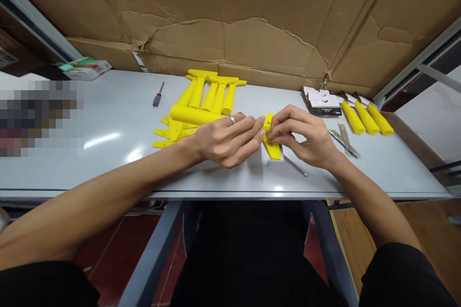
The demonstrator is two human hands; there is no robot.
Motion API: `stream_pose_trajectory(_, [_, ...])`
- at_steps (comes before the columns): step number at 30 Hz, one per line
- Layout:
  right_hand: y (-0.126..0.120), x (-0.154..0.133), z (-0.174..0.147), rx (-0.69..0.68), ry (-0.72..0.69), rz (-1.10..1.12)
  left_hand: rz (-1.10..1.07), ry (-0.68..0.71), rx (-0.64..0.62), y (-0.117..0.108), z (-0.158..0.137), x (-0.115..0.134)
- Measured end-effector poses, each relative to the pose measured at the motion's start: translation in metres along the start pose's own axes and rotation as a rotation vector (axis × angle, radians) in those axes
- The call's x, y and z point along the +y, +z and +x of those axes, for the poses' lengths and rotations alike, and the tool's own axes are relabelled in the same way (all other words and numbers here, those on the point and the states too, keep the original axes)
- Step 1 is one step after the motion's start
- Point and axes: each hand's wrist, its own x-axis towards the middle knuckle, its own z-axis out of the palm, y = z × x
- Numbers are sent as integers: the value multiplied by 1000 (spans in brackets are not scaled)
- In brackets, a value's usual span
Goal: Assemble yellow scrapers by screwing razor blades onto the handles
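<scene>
A yellow plastic scraper (273,151) is held low over the table, its wide head showing between my two hands. Fingers of my left hand (232,141) are closed around its handle, which they mostly cover. My right hand (298,134) pinches at the face of the head, beside a small hole; whatever sits in the fingertips is too small to make out. Under that hand a metal shaft with a pointed tip (296,166) lies on the table. Left of my left hand rest several yellow scraper pieces (194,115), some behind the wrist.
A screwdriver (157,100) lies at the back left of the white table (118,120). To the right are slim metal pieces (345,143), black-and-white packages (322,100) and three yellow handles (367,117). Cardboard (230,0) walls the back. A box (90,68) stands far left.
</scene>
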Motion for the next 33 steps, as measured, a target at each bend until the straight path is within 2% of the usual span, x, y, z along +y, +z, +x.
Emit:
stream_pose_trajectory(3, [1, 1, -2, 25, -10, -43, -62, -98, -49, -1, 0, 0])
stream_pose_trajectory(5, [1, 0, -2, 43, -14, -69, 52, -64, -58, -1, 1, -1])
stream_pose_trajectory(9, [4, -1, -2, 71, 3, -57, 297, 72, 55, 4, 4, -1])
stream_pose_trajectory(15, [5, -2, -2, 95, 87, 45, 230, 4, 184, 10, 11, 4])
stream_pose_trajectory(19, [-1, -2, -2, 43, 180, 149, 81, -119, 198, 9, 17, 11])
stream_pose_trajectory(25, [-4, 3, -6, 69, 269, 373, -41, -269, 203, 10, 16, 15])
stream_pose_trajectory(28, [-3, 5, -7, 78, 311, 443, -99, -367, 121, 7, 17, 16])
stream_pose_trajectory(31, [-3, 6, -8, 91, 358, 490, -182, -530, 8, 1, 20, 20])
stream_pose_trajectory(33, [-4, 7, -8, 96, 405, 506, -242, -621, -16, -2, 23, 22])
